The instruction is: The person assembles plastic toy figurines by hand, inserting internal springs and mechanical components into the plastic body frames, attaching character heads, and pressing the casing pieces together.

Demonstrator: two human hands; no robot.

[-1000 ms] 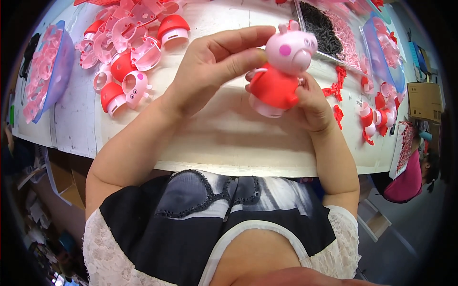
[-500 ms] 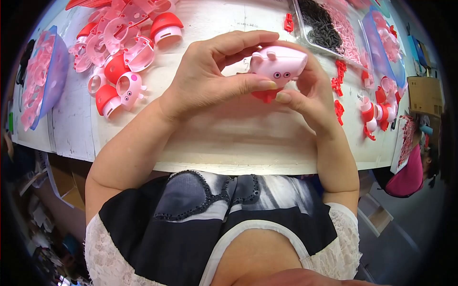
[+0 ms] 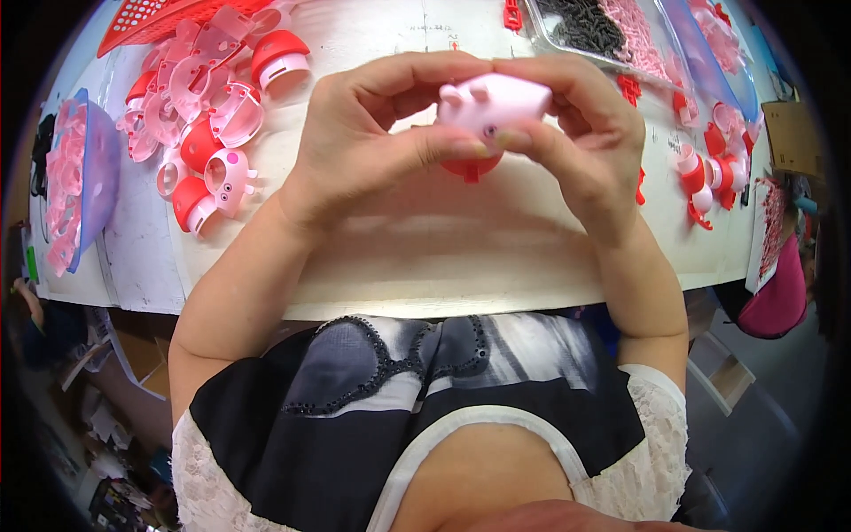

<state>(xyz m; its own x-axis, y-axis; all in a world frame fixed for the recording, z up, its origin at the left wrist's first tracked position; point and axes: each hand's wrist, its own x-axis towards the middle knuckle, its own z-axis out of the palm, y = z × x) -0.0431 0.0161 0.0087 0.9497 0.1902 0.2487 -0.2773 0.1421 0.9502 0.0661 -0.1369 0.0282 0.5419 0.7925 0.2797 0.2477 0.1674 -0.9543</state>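
A pink pig toy [image 3: 496, 99] with a red lower part is held above the white table between both hands. My left hand [image 3: 381, 133] is closed on its left side, thumb across the front of the face. My right hand [image 3: 576, 124] grips the other side, its thumb pressed beside an eye, so that one eye is covered. Fingertips of both hands meet behind the toy. To the left lie another pink pig head [image 3: 232, 182], a red-and-pink body piece [image 3: 191, 204] and a heap of pink shell parts [image 3: 191, 89].
A red perforated basket [image 3: 151, 22] stands at the far left, and a blue bin of pink parts [image 3: 102, 177] at the left edge. A clear tray [image 3: 612, 62] holds black and pink small parts. Red and pink pieces [image 3: 709, 173] lie at right, near a cardboard box [image 3: 792, 137].
My right thumb has slid left across the pig's face, now covering an eye and nearly meeting the left thumb. The view has shifted slightly.
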